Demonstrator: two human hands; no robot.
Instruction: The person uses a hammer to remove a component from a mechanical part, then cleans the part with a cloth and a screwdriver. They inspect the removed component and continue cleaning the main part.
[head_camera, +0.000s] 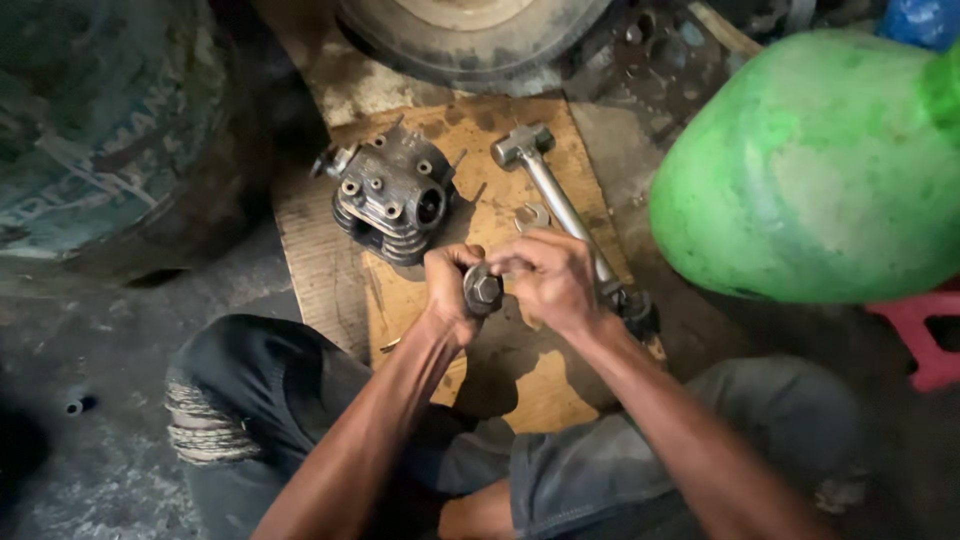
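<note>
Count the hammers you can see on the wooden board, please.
1. The hammer lies on the wooden board, right of the engine part; the hands partly cover its handle. Others may be hidden.

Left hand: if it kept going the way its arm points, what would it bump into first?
The left hand, gripping a small metal part, points up the board toward the engine head. That looks like the first thing in line, though depth is unclear.

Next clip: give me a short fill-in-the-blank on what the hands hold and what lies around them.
1. The left hand grips a small metal part with a ____ head.
2. The finned cylinder head rests on a ____ board.
3. The bulky round object at right is ____ in colour.

Missing words: hexagonal; wooden; green
</note>
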